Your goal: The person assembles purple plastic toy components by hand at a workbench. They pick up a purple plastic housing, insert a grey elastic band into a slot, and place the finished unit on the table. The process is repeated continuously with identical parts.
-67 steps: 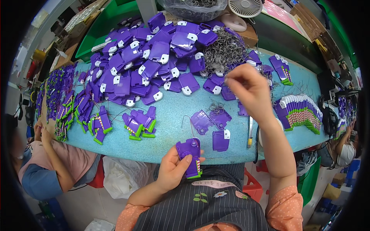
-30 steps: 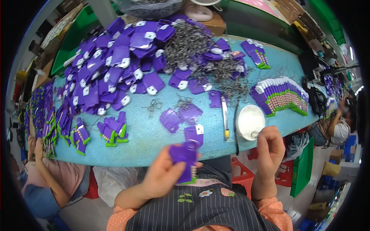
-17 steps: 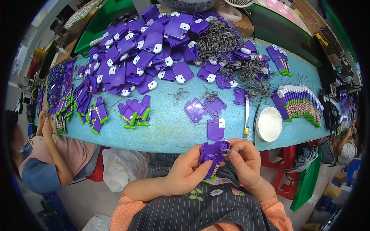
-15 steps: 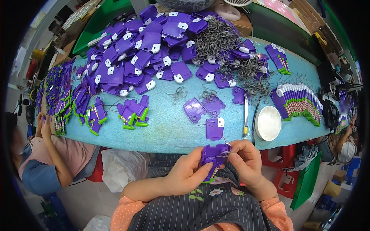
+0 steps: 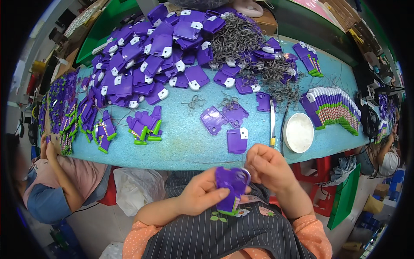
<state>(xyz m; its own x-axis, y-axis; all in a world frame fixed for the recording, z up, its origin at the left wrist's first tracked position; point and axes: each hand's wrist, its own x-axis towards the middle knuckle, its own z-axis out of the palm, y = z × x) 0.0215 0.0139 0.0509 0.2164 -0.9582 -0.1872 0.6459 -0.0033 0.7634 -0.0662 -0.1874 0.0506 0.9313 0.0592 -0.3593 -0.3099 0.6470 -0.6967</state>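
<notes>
Centrally, a casing (image 5: 233, 179) is held in front of a striped fabric apron (image 5: 194, 235), short of the table's near edge. It is gripped by the left hand (image 5: 196, 194), with the fingers closed behind it and the thumb laid across its purple plastic face; its lower end is edged in green. The right hand (image 5: 271, 169) is curled just beside the casing's upper corner, its fingertips drawn together; whether anything is pinched there cannot be told.

On the speckled blue table (image 5: 181, 151), a smooth, white-cornered block (image 5: 236, 141) is laid flat. Beyond it, two glossy shells (image 5: 213, 121) are placed side by side, with thin wire coils (image 5: 195, 102) to their left. At right, a slim metal cutter (image 5: 272, 116) with a yellow end is laid lengthwise, and ribbed, green-edged units (image 5: 332, 111) are fanned in a curved row. Farther back, a tangled wire heap (image 5: 237, 39) is bordered on the left by a loose pile (image 5: 146, 64) of purple, white-cornered pieces.

Below the table, whitish material is contained in a translucent bag (image 5: 140, 190). Beside the cutter, a round white bowl (image 5: 299, 133) is set; its pale contents cannot be distinguished. Behind the pile, a green tray (image 5: 92, 43) is partly hidden.
</notes>
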